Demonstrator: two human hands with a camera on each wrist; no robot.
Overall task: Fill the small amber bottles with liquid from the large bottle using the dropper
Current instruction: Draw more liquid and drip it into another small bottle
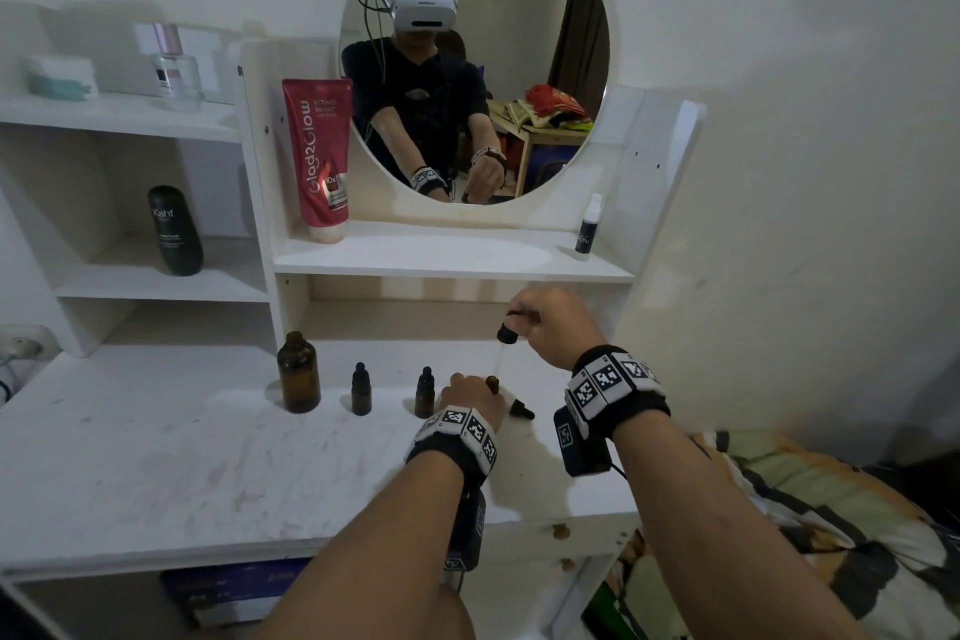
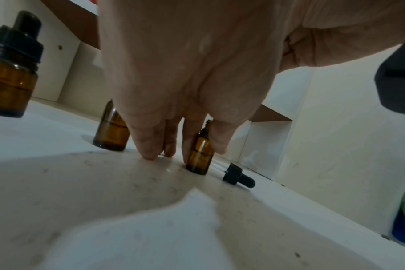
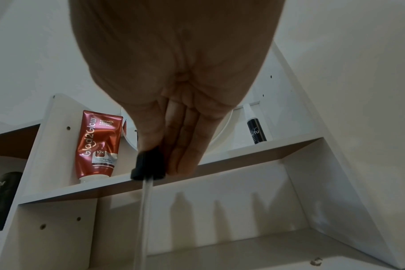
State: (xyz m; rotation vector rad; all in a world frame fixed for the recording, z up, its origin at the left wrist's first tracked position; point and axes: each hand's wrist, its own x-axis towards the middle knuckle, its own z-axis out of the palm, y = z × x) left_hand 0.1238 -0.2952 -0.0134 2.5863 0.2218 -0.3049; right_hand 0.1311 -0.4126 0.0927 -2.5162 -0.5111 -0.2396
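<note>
White desk [image 1: 156, 457]: my left grip [image 1: 475, 398] steadies an uncapped small amber bottle [image 2: 200, 155]; my right grip [image 1: 558, 327] pinches the dropper [image 1: 506, 334] above it.

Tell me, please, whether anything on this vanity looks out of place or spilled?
Only a small black dropper cap lying on its side on the tabletop, beside the open bottle that the left hand steadies. No spill shows.

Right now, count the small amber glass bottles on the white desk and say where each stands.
3. Two capped small amber glass bottles stand right of the large amber bottle; the third, uncapped, sits between the left hand's fingers. None seems hidden.
</note>
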